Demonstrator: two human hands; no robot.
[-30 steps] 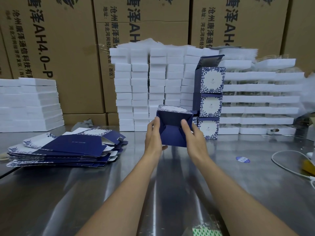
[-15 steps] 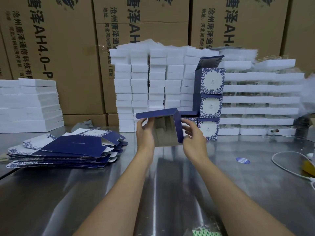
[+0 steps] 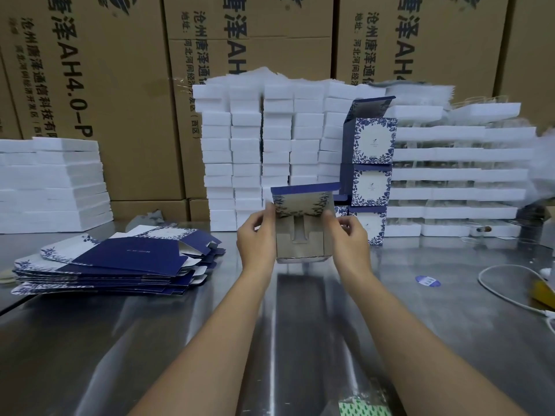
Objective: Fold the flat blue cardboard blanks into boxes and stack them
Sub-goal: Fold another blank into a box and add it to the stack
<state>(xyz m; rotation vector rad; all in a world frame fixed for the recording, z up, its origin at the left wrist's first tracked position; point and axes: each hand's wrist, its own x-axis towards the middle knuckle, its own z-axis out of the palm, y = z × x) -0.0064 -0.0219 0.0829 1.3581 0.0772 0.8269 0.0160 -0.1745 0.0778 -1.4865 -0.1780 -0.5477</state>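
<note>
Both forearms are reaching out over the steel table (image 3: pixel 420 340), the left hand (image 3: pixel 255 235) and right hand (image 3: pixel 350 238) gripping the half-folded box (image 3: pixel 300 235) by its sides, held upright at centre, open face toward the camera.

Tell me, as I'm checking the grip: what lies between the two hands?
In the head view, the half-folded blue box lies between the left hand and right hand, each holding one side; its open inside faces the camera.
</note>
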